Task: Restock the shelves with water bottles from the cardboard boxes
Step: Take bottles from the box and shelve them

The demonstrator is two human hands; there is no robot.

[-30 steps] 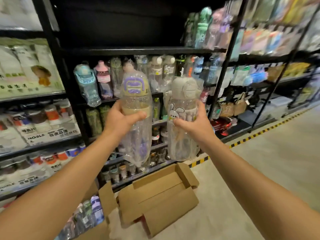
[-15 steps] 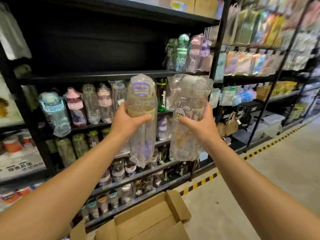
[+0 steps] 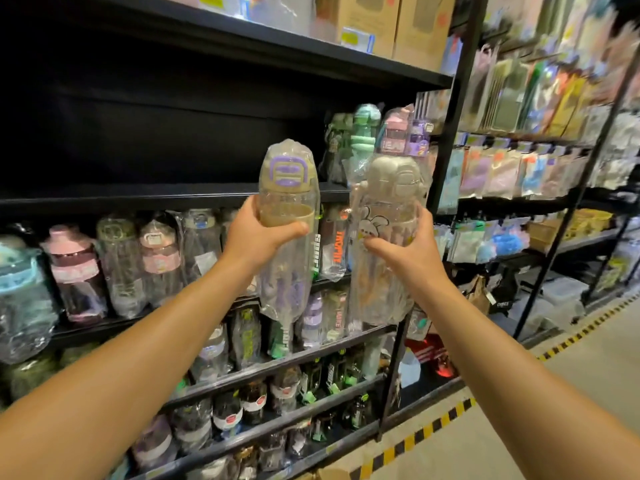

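Observation:
My left hand (image 3: 258,239) grips a clear plastic-wrapped bottle with a purple-and-tan lid (image 3: 288,209), held upright at shelf height. My right hand (image 3: 410,252) grips a second wrapped bottle with a beige lid and a rabbit drawing (image 3: 388,216). Both bottles are raised in front of a black shelf board (image 3: 138,197) whose left and middle stretch is dark and bare. A few wrapped bottles (image 3: 363,140) stand at that shelf's right end, just behind the bottle in my right hand. Only a corner of a cardboard box (image 3: 327,474) shows at the bottom edge.
Lower shelves hold rows of wrapped bottles (image 3: 117,265). Boxes (image 3: 394,19) sit on the top shelf. A black upright post (image 3: 446,161) stands right of my hands, with hanging packets (image 3: 502,171) beyond it. Yellow-black floor tape (image 3: 433,424) runs along the shelf base.
Both hands have lifted their bottles higher, from the crowded middle shelf up to the level of the mostly bare shelf. My view has tilted upward and the cardboard box has nearly dropped out of sight.

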